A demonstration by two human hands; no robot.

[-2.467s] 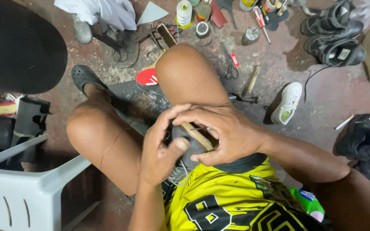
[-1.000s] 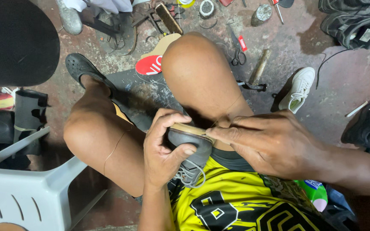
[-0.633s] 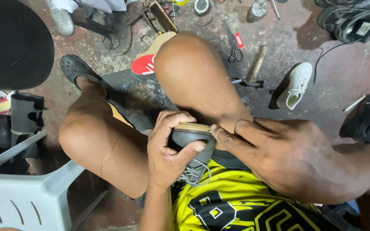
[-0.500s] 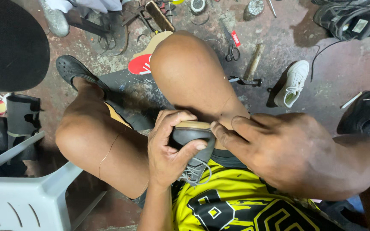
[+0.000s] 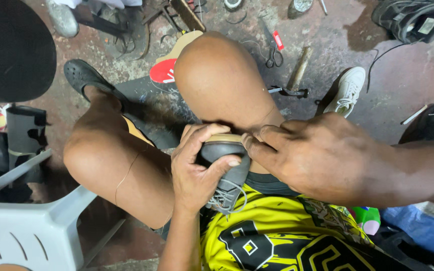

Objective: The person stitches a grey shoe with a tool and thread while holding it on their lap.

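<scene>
While the person sits w/ both knees up, the only label-ish stuff is on the floor up top: a red half-round sole piece [image 5: 164, 72] w/ white marks, just left of the knee, and a small red tag [image 5: 278, 39] lying by the scissors [image 5: 272, 56]. Top right there's a dark sneaker [image 5: 414, 19] w/ a pale rectangular label inside it. Bottom right, a green and pink package [image 5: 367, 219] peeks out next to blue cloth, too hidden to say more.

Main thing: a dark grey shoe [image 5: 228, 173] w/ a tan sole edge, sitting in the lap btwn the thighs, toe pointing up, grey laces hanging down over the yellow and black shirt [image 5: 272, 236]. Left hand [image 5: 195, 173] is wrapped round it, thumb across the toe cap, fingers curled over the top by the sole, so it's gripping the shoe. Right hand [image 5: 322, 155] comes in from the right, fingertips pinched tight against the sole edge at the shoe's right side; can't tell if there's anything btwn them.

Counts: 1 shoe in hand, 1 white sneaker [image 5: 346, 91] on the floor, 1 hammer [image 5: 297, 70] near it, 1 black clog [image 5: 84, 78] on the left foot, 1 white plastic chair [image 5: 31, 228] bottom left.
</scene>
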